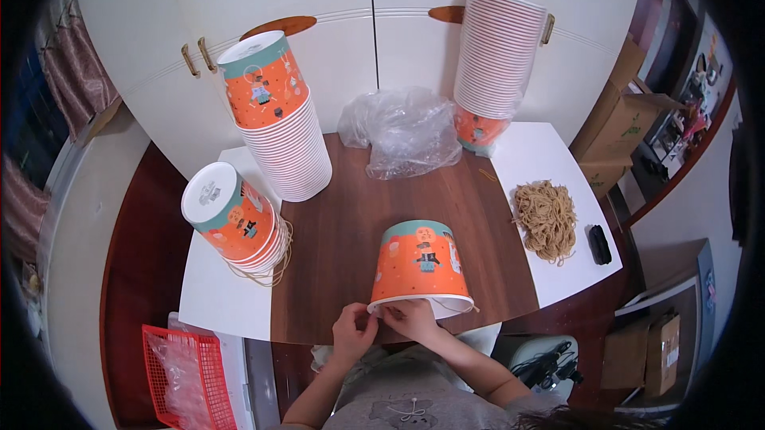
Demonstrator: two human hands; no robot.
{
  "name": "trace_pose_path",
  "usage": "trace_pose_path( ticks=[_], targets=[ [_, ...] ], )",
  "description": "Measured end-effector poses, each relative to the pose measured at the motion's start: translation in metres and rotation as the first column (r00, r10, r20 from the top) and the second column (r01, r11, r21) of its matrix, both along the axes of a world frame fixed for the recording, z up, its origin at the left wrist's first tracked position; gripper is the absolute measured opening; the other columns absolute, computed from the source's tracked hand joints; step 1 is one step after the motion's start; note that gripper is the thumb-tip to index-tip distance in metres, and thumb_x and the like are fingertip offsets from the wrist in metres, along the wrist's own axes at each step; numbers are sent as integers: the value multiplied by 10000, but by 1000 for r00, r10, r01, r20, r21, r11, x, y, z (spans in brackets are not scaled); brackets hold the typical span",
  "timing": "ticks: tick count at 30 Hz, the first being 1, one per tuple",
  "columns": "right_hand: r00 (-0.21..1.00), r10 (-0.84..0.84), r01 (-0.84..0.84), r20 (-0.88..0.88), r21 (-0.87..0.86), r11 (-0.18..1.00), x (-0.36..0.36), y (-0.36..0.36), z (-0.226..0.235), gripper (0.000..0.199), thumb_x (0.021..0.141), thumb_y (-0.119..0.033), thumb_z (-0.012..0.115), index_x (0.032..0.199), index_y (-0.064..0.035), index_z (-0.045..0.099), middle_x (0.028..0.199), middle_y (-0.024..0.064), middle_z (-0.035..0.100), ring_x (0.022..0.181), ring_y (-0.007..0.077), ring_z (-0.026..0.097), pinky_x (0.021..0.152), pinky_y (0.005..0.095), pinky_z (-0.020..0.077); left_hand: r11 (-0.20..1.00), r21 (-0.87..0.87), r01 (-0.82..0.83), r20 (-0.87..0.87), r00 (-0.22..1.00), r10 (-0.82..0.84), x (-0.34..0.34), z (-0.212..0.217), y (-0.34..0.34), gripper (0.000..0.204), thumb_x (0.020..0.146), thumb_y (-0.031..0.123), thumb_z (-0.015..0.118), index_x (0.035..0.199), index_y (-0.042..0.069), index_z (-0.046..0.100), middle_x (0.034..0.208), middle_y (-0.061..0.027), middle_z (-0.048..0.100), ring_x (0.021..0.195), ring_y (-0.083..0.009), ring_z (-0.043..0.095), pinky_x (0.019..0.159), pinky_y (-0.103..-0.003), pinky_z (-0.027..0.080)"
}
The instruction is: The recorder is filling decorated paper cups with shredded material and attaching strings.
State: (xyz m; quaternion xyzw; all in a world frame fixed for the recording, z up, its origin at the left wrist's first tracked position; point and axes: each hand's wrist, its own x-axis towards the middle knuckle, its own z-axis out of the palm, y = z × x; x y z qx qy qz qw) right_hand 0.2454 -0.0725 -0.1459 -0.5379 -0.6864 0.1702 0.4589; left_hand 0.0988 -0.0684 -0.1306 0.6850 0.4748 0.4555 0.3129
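An orange paper bucket with a green band and cartoon figures stands tilted at the table's near edge, its white rim towards me. At the rim's left end the fingers of my left hand are pinched together. My right hand reaches across the bucket's mouth, its fingertips closed beside the left ones. What lies between the fingertips is too small to tell. A short piece of tan cord pokes out at the right end of the rim.
Nested buckets stand upside down in a short stack with cords and a tall stack at left. A bagged stack rises at back right, beside crumpled plastic. Tan cords and a black object lie right. A red basket stands lower left.
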Motion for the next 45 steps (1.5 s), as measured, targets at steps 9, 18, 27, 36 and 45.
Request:
trace_pose_path(
  ticks=[9, 18, 27, 36, 45],
  targets=[
    [987, -20, -8, 160, 175, 985, -3, -1, 15, 140, 628, -106, 639, 767, -123, 630, 681, 57, 570, 565, 224, 573, 481, 326, 474, 999, -47, 15, 36, 999, -14, 0, 2, -3, 163, 740, 62, 618, 863, 13, 521, 762, -95, 579, 656, -162, 615, 574, -260, 494],
    [974, 18, -54, 227, 154, 987, -2, -5, 24, 135, 633, -108, 627, 767, -109, 617, 680, 58, 565, 574, 228, 569, 489, 334, 475, 998, -47, 29, 71, 997, -25, -1, -1, -2, 162, 744, 76, 617, 862, 15, 524, 763, -106, 572, 647, -190, 612, 571, -282, 483],
    [979, 17, -48, 201, 152, 987, -4, -3, 28, 135, 630, -86, 623, 764, -105, 615, 671, 66, 562, 572, 238, 570, 489, 337, 475, 996, -83, 39, 63, 997, -34, -2, -2, -3, 154, 748, 64, 602, 872, 13, 525, 788, -107, 579, 696, -200, 613, 612, -286, 483],
    [961, 55, -75, 272, 63, 995, -2, 0, 37, 97, 666, -163, 617, 725, -89, 596, 628, 76, 559, 552, 251, 565, 482, 357, 458, 991, 4, 135, -59, 989, -135, -10, 8, 7, 193, 763, 29, 536, 952, -8, 555, 852, -140, 585, 757, -262, 601, 661, -317, 482],
    [932, 154, -151, 327, -35, 988, 5, -4, 40, 140, 657, -175, 615, 741, -65, 597, 692, 100, 578, 613, 268, 578, 523, 376, 462, 976, -33, 217, -182, 959, -219, -11, 16, 8, 152, 724, 33, 554, 871, -3, 567, 818, -145, 569, 754, -306, 576, 650, -346, 475]
  ],
)
